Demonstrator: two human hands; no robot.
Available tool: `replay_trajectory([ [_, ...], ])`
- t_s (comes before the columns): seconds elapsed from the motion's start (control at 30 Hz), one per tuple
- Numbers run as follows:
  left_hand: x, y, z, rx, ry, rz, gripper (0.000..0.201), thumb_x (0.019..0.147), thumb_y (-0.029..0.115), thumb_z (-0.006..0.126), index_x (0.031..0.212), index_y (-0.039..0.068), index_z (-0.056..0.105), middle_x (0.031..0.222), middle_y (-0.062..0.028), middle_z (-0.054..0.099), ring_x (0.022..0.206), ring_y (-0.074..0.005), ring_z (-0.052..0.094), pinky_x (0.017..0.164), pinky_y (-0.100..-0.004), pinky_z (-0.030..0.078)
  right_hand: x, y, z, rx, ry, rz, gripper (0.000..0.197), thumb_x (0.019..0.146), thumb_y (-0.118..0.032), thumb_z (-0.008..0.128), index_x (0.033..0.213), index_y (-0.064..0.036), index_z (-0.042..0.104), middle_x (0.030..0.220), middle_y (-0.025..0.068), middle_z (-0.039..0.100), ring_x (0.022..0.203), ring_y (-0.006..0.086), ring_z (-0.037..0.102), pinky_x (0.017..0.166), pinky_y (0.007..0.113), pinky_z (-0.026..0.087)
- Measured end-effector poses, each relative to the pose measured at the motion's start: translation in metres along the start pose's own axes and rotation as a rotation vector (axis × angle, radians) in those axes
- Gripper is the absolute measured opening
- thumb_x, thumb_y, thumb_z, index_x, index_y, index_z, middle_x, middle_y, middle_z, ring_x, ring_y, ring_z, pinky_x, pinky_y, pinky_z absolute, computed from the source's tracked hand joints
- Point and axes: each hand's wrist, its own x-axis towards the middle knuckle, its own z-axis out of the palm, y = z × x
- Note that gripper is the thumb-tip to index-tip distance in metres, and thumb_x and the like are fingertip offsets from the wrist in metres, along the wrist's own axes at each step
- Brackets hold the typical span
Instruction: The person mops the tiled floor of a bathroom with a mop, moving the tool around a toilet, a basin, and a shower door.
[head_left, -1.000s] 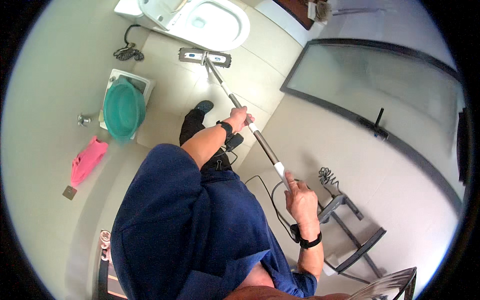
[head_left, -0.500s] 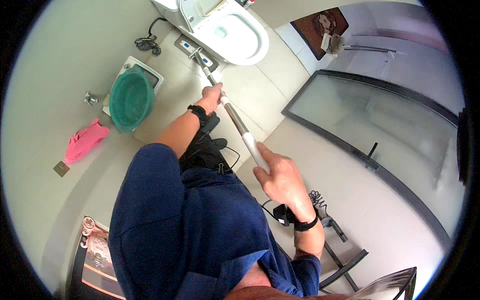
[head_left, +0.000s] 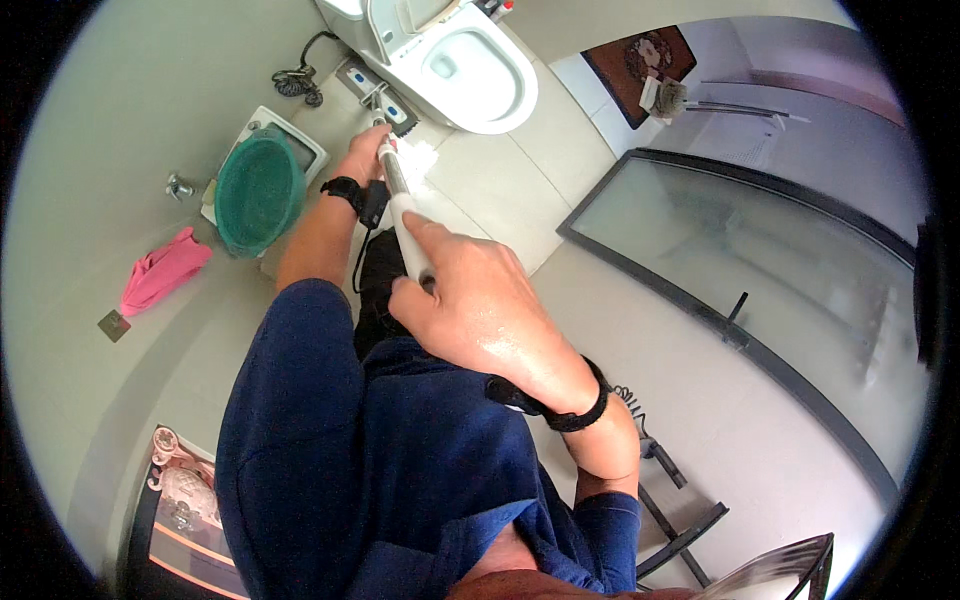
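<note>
A long-handled floor brush (head_left: 397,186) with a white and silver pole runs between both my hands. Its flat grey head (head_left: 360,78), with blue spots and dark bristles along the edge, lies on the tiles beside the toilet base. My left hand (head_left: 368,152) is closed round the lower pole, just above the head. Higher up, my right hand (head_left: 475,295) wraps the white grip end, its index finger stretched along the pole. The white toilet (head_left: 505,75) stands just right of the brush head with its lid raised.
A green basin (head_left: 260,195) sits on a white fixture by the left wall, near a tap (head_left: 178,187) and a pink cloth (head_left: 165,270). A coiled black cable (head_left: 297,85) hangs beside the toilet. On the right are a framed glass door (head_left: 740,260) and a dark rack (head_left: 685,540).
Both hands have moved left, the right one swinging in front of my body. The pole now stands steeper in view, and the brush head has shifted slightly left along the toilet base.
</note>
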Motion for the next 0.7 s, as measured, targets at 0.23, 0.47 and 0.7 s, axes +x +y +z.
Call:
replay_trajectory([
  [0.23, -0.035, -0.059, 0.019, 0.059, 0.026, -0.168, 0.022, 0.095, 0.022, 0.052, 0.105, 0.003, 0.048, 0.074, -0.0066, 0.051, 0.060, -0.0200, 0.055, 0.053, -0.0359, 0.051, -0.041, 0.039, 0.007, -0.041, 0.018, -0.027, 0.055, 0.068, -0.015, 0.061, 0.118, 0.0075, 0.057, 0.084, 0.0312, 0.064, 0.080, 0.0453, 0.064, 0.080, 0.047, 0.052],
  [0.47, -0.087, -0.167, 0.031, 0.093, 0.005, -0.403, 0.029, 0.098, 0.028, 0.046, 0.117, 0.005, 0.046, 0.088, -0.0122, 0.060, 0.074, -0.0269, 0.064, 0.064, -0.0415, 0.056, -0.126, 0.081, -0.005, -0.159, 0.015, 0.149, 0.054, 0.064, -0.012, 0.060, 0.117, -0.0008, 0.062, 0.090, 0.0263, 0.064, 0.085, 0.0416, 0.064, 0.080, 0.045, 0.051],
  [0.7, -0.106, -0.235, 0.057, 0.020, -0.077, -0.705, 0.028, 0.095, 0.021, 0.049, 0.112, 0.002, 0.038, 0.086, -0.0122, 0.050, 0.072, -0.0273, 0.059, 0.066, -0.0440, 0.056, -0.218, 0.190, 0.035, -0.143, 0.297, 0.198, 0.052, 0.066, 0.000, 0.055, 0.118, -0.0016, 0.062, 0.087, 0.0172, 0.062, 0.072, 0.0315, 0.062, 0.074, 0.037, 0.051],
])
